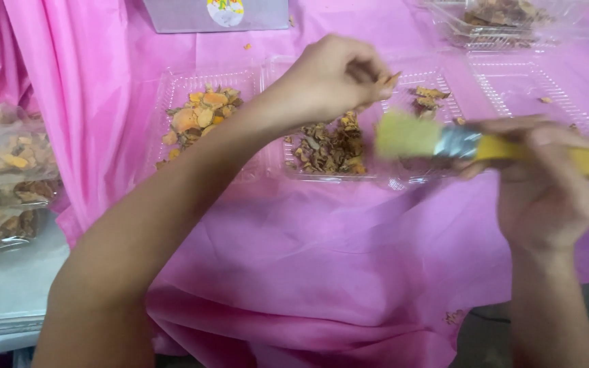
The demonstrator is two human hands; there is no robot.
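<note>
A small brownish chip (391,78) is pinched between the fingertips of the left hand (332,78), which is closed around it and held above the clear plastic trays. A wide paintbrush (444,140) with a yellow handle, a metal ferrule and pale bristles is gripped by the right hand (547,180); the fingers are wrapped round the handle, and the bristles are pointed left towards the chip, close to it but not clearly touching, since the brush is blurred.

As a judgement, the work appears to be well under way but not finished. A heap of dark brown chips (328,146) is seen in the middle tray (390,178), a heap of orange pieces (199,116) in the left tray (172,88), and only a few bits (429,99) in the far compartment to the right. The right tray (526,85) is nearly bare. How much has been brushed cannot be told.

Everything is laid on a pink cloth (294,259). Bagged pieces (8,177) are stacked at the left edge, another filled tray (506,20) is set at the far right, and a grey box (192,17) is placed at the far side. The middle tray is partly hidden by the left forearm, which is stretched across the near side; a few crumbs are scattered on the cloth.
</note>
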